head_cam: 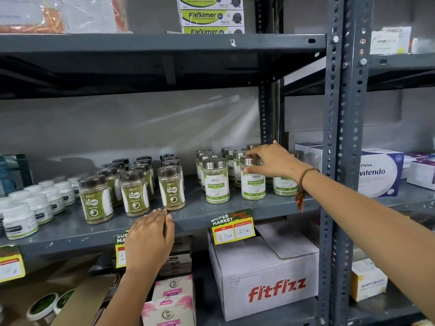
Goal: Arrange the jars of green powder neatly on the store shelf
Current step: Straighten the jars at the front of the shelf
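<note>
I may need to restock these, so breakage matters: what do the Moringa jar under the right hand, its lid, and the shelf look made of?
Moringa jar: clear glass or hard plastic; the green powder shows through, but which one is unclear.
Its lid: likely brushed metal, silvery with a soft sheen.
Shelf: painted steel by the look, matte grey, with chipped edges.

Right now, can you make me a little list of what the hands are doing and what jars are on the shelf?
right hand: right hand grips the steel lid of a Moringa jar
left hand: left hand rests flat on the shelf edge, holding nothing
neighbour jar: another steel-lid jar stands upright just left of it
dark-lid jars: Gaska jars stand in rows farther left
white jars: small white tubs at far left
price tag: price tag hangs below the shelf edge
</note>
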A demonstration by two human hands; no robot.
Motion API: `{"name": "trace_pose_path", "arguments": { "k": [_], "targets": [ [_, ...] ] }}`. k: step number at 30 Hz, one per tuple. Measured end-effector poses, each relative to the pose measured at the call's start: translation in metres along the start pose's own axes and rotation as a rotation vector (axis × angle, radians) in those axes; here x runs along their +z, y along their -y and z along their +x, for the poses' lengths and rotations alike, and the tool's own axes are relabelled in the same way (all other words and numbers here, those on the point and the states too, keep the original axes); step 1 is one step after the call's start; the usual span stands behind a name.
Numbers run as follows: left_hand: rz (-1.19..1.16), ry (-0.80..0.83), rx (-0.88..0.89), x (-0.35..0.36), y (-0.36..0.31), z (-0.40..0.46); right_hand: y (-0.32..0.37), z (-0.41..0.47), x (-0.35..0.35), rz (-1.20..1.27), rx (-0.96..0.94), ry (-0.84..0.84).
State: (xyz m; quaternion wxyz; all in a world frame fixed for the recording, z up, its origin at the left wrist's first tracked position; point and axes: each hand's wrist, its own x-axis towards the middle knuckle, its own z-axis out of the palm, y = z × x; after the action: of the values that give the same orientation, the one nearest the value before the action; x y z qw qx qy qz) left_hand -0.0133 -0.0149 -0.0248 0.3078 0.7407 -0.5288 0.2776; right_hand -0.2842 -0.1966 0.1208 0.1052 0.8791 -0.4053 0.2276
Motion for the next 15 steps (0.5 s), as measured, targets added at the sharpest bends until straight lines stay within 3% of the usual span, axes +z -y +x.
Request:
{"name": "trace_pose_path", "arguments": {
  "k": [4, 8, 11, 15],
  "targets": [
    [-0.002, 0.001, -0.001, 0.000, 0.000, 0.000, 0.002, -0.001, -0.002, -0.075, 0.005, -0.007],
    [-0.014, -0.006, -0.019, -0.001, -0.002, 0.000, 0.026, -0.001, -0.002, -0.145, -0.024, -0.217],
    [-0.006, -0.003, -0.013, -0.001, -0.002, -0.001, 0.065, 0.005, 0.000, -0.058, -0.131, -0.322],
    [-0.006, 0.008, -0.015, -0.001, 0.000, 0.001, 0.124, 0.018, 0.012, 0.094, -0.295, -0.262]
  ]
}}
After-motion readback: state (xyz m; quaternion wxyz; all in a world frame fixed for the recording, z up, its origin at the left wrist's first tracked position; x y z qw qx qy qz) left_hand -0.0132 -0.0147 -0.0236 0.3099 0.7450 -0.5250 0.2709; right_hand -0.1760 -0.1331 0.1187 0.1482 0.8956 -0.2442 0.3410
